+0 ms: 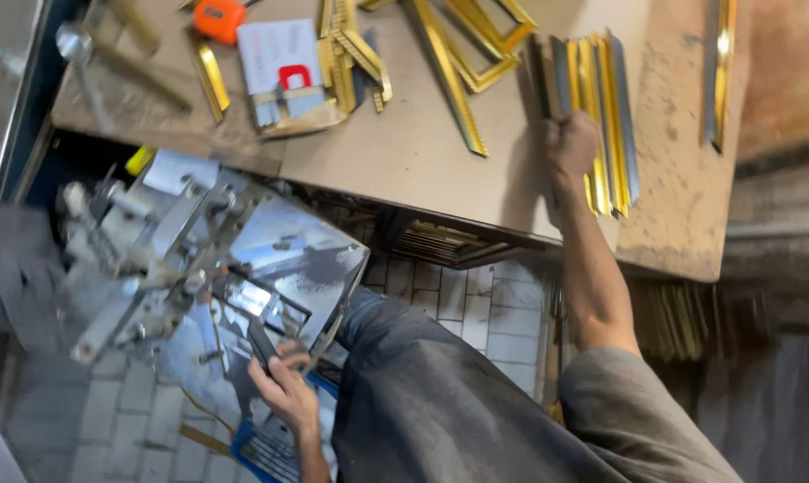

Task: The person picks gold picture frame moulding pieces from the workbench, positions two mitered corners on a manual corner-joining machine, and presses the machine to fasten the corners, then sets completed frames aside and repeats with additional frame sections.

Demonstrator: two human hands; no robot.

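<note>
At far left, a metal machine (199, 259) of grey plates, bolts and levers stands below the near edge of the worktable (404, 152), tilted in the view and partly blurred. At its near side the left hand (284, 389) is curled around a dark handle (261, 344) that projects from the machine's lower plate; the fingers are wrapped together about it, thumb side up. Just below that hand lies a blue-edged flat object (261, 447) on the tiled floor (476, 313).

On the far left of the tabletop lie an orange tape measure (219, 18), a white card with a red mark (279, 58), and scattered short gold moulding offcuts (351, 58), some toothed along one edge. Right of these, longer gold strips (454, 80) lie crossed, one forming an open corner with another.

Centre right, the right hand (573, 143) rests on the table, fingers closed together in a grip on the near end of a bundle of gold and silver frame lengths (606, 116). The bundle lies side by side, running from near to far, close to the table's near right edge; whether it is lifted or resting flat cannot be told. The forearm runs back toward the viewer, ending in a grey sleeve (637, 402).

At far right, a single gold and silver length (717, 72) lies well apart from the bundle. Beneath the table, stacked gold mouldings (449, 243) show on a lower shelf.
</note>
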